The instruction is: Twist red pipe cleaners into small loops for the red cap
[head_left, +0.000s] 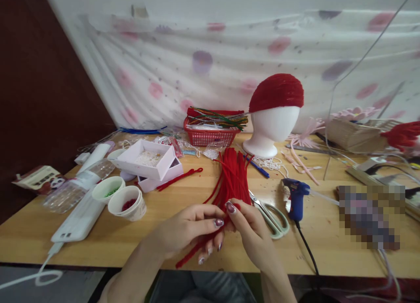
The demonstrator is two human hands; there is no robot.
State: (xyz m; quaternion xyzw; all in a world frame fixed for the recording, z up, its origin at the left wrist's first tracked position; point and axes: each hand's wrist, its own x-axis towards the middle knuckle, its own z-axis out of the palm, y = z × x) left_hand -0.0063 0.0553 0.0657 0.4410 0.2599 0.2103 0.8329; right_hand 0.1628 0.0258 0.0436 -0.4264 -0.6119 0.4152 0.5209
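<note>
- Your left hand: fingers closed on a red pipe cleaner, over the table's near edge.
- Your right hand: thumb and fingers pinch the same stem.
- Scissors, glue gun: just to the right.
- Red bundle: behind your hands.
- Foam head: far back.

Left hand and right hand close together, both in pinching grip.

Two hands, two cups, one basket

Both hands pinched red pipe cleaners near the table edge: left hand and right hand met, apparently twisting one. Scissors and a blue glue gun lay just right.
</note>
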